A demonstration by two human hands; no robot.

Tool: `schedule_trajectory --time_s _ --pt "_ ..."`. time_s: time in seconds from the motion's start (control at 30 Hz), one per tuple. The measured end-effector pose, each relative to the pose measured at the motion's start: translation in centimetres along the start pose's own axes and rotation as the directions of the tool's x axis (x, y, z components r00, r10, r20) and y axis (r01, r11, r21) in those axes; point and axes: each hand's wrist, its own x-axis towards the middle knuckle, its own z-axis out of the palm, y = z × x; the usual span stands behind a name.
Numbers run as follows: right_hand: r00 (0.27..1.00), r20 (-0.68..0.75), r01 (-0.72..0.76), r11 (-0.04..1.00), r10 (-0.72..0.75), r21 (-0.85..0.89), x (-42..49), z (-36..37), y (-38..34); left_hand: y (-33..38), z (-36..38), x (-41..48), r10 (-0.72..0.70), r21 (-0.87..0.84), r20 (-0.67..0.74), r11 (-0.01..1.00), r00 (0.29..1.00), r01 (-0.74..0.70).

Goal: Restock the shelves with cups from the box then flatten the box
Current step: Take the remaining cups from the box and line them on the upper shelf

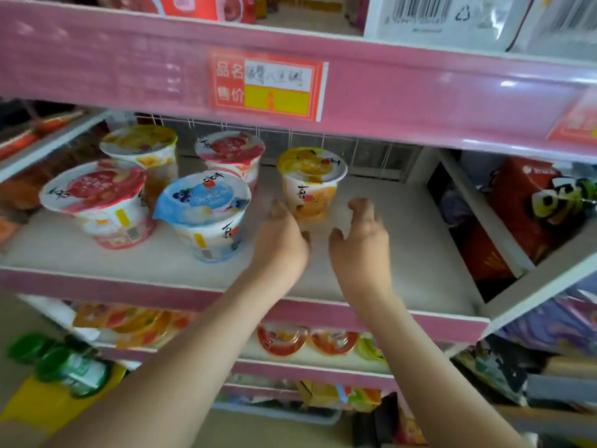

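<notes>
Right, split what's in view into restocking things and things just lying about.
Job: orange cup, blue cup, front pink cup, back pink cup, yellow cup, middle shelf, left hand, right hand.
Lying about: price tag, red snack bag, green-capped bottles, white barcoded pack.

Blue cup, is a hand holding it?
No, the blue cup stands free on the shelf, while the left hand and right hand are both over by the orange cup.

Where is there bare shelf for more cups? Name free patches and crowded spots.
Free: white shelf right of the orange cup up to the divider, and the front strip before the blue cup. Crowded: the left half, cups clustered around the blue one.
</notes>
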Motion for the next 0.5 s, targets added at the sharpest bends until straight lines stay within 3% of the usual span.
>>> schedule_trajectory --time_s 0.13,0.2,0.37,0.5 --pt "0.995 0.01 0.102 0.992 -0.103 0.08 -8.4 -1.0 -0.6 -2.4 -3.0 -8.1 0.184 -0.005 -0.106 0.983 0.977 -0.186" --pt "0.983 0.06 0.17 0.982 -0.175 0.086 -12.9 0.1 -0.7 -5.9 -3.6 -12.4 0.197 -0.048 -0.198 0.976 0.96 -0.21" --pt "0.901 0.211 0.376 0.925 -0.378 0.054 -22.1 5.4 -1.0 -17.3 -2.6 -22.4 0.007 -0.134 -0.24 0.99 0.971 -0.041" --pt "0.772 0.435 0.488 0.871 -0.464 0.064 -28.0 11.8 -0.8 -25.0 -0.8 -27.2 -0.129 -0.103 -0.17 0.988 0.977 0.113"
